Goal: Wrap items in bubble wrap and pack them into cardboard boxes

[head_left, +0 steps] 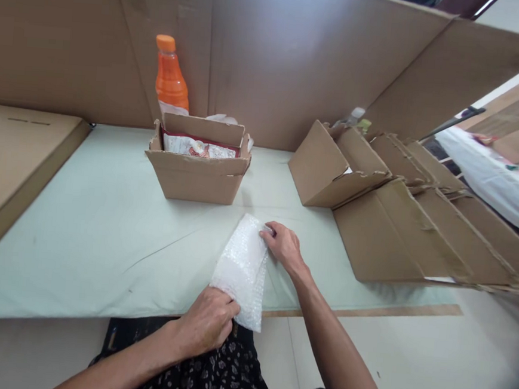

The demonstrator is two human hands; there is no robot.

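Note:
A clear bubble-wrap bag (240, 259) lies slanted across the front edge of the table, its lower corner hanging past the edge. Something pale and flat seems to show through it, but I cannot make out what. My left hand (211, 319) is closed on the bag's near left end, with the fingertips partly hidden. Thumb and fingers of my right hand (282, 242) pinch the bag's far right edge. Beyond the bag stands a small open cardboard box (200, 178) with red and white printed packets (200, 148) in it.
Behind the small box stands an orange bottle (172, 80) against a tall cardboard wall (270, 63). Several open cardboard boxes (396, 229) stand in rows at the right. A large flat carton (20, 152) lies at the left on the pale green tablecloth (104, 224).

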